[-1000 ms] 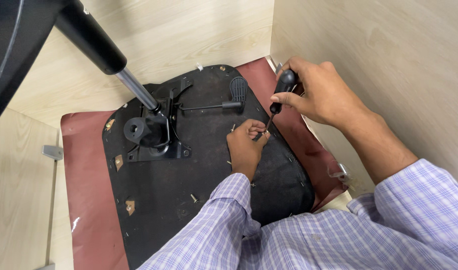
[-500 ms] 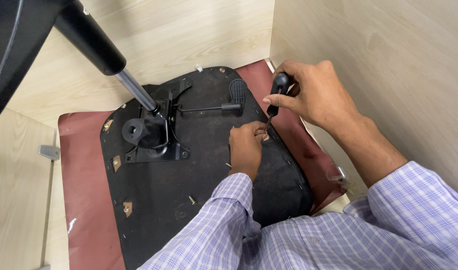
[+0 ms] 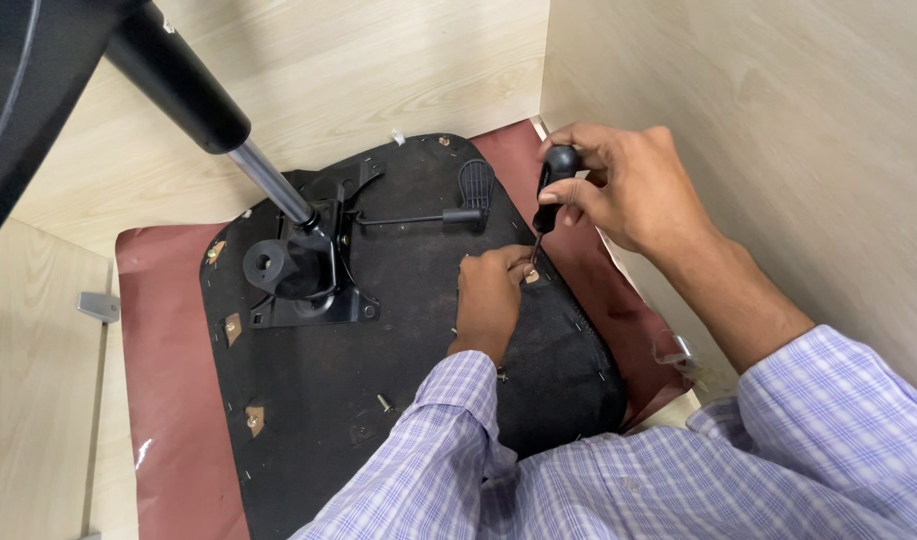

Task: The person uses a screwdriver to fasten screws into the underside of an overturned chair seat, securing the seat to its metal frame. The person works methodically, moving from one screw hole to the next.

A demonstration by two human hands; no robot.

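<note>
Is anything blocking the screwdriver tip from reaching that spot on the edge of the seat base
Nothing visible does. The right hand holds the screwdriver down at the seat base edge, and the left hand fingers sit right beside the tip, not under it.

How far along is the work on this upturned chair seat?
Looks done: mechanism plate sits on the seat underside. In hand: right hand holds a screwdriver at the seat's edge, left hand steadying its tip. Left: a loose screw lies unused.
</note>
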